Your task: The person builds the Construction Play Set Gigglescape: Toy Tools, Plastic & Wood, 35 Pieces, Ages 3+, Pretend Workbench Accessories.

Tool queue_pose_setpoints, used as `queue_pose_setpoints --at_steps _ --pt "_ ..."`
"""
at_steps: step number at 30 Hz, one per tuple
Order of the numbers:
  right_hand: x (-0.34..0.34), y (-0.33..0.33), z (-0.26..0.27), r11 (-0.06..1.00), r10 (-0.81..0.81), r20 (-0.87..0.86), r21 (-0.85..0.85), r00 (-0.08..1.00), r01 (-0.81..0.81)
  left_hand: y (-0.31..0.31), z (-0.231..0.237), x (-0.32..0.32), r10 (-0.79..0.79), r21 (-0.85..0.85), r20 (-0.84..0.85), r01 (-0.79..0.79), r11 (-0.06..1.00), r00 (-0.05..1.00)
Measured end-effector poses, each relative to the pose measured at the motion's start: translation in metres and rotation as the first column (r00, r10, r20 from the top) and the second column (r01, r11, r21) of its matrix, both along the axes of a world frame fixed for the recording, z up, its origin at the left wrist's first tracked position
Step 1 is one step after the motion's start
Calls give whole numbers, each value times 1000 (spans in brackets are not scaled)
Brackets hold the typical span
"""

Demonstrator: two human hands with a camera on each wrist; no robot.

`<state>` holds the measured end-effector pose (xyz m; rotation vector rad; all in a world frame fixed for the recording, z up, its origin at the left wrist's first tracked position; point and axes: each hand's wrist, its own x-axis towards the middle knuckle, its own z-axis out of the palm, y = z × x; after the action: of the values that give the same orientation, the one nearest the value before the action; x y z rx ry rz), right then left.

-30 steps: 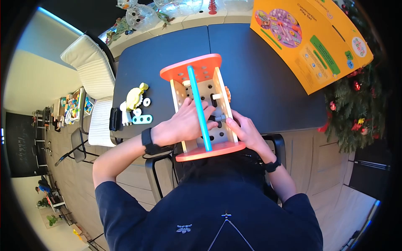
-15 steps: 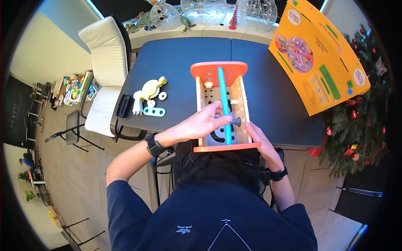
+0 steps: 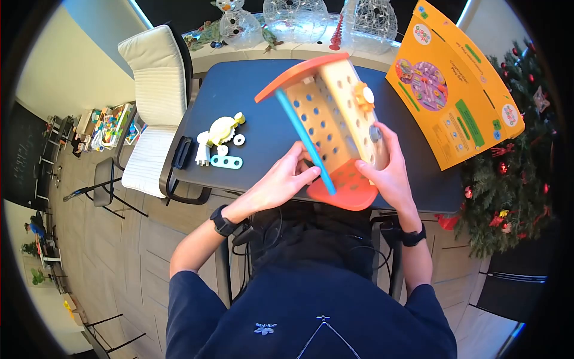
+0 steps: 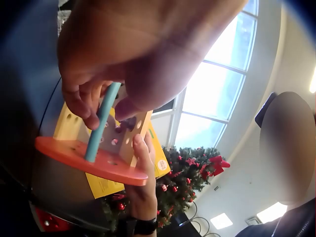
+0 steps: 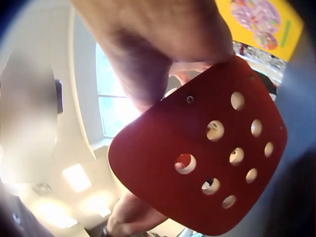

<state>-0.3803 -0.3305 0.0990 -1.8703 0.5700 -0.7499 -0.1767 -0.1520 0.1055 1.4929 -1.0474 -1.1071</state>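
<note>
A wooden toy toolbox (image 3: 317, 113) with perforated sides, red end panels and a blue handle rod (image 3: 302, 134) is tilted over the table's near edge. My left hand (image 3: 281, 179) has its thumb and fingers around the rod, near the lower red end panel (image 4: 94, 160). My right hand (image 3: 388, 173) grips the right side panel, thumb on its edge and fingers along the outer face. Beside those fingers a grey bolt head (image 3: 375, 133) sits in the panel. Farther up are an orange gear-shaped piece and a white knob (image 3: 368, 96). In the right wrist view, the red end panel (image 5: 153, 153) hides most of the box.
Left on the dark table (image 3: 239, 81) lie a yellow toy piece (image 3: 222, 130), white rings (image 3: 239, 139) and a teal holed strip (image 3: 227, 162). A yellow box (image 3: 430, 90) stands at right, beside a decorated Christmas tree (image 3: 508, 173). A white-cushioned chair (image 3: 155, 90) is at left.
The toolbox has been lifted and tilted, turning its right outer side into view. My right hand has moved up with its side panel. My left hand has shifted slightly left and down.
</note>
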Motion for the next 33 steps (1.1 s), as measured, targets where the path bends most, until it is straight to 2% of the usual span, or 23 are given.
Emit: queue_pose_setpoints --at_steps 1,2,4,6,10,12,14,16,18,20,23,26,29,33 --pt "1 2 13 961 -69 -97 -274 993 40 2 -5 3 -24 52 38 22 998 999" --pt "3 3 23 847 -161 -170 -529 972 48 3 -11 3 -9 49 23 8 999 1000" --pt "11 3 27 710 -117 -129 -705 985 -8 4 -28 -1 20 42 -8 -20 999 1000" --pt "18 2 19 497 -123 -140 -866 983 -61 7 -48 -4 13 64 16 -14 998 1000" --pt "27 -1 -3 287 -111 -212 -942 971 -173 20 -65 0 -104 120 168 84 989 980" --pt "28 -2 -11 243 -113 -227 -950 967 -194 32 -52 3 -142 204 226 96 974 964" --pt "31 0 -18 178 -142 -238 -961 961 -212 45 -47 14 -120 278 412 1 960 903" --pt "32 1 -30 137 -143 -233 -967 962 -214 58 -39 30 -146 344 639 -111 932 755" --pt "32 -1 -44 85 -155 -219 -974 963 -208 68 -40 47 33 218 801 -342 914 598" --pt "32 -1 -61 30 -170 -198 -980 965 -195 72 -39 66 191 96 862 -521 848 469" --pt "34 1 -64 21 -195 -173 -985 966 -172 79 -55 96 278 -92 939 -627 774 205" --pt "33 5 -59 98 -176 -211 -976 961 -196 82 -71 116 276 -137 955 -658 740 111" --pt "32 14 -47 288 -100 -230 -938 968 -193 80 -79 128 211 -89 972 -674 734 102" --pt "29 19 -31 426 -25 -250 -879 968 -216 79 -82 135 250 -114 961 -654 748 118"
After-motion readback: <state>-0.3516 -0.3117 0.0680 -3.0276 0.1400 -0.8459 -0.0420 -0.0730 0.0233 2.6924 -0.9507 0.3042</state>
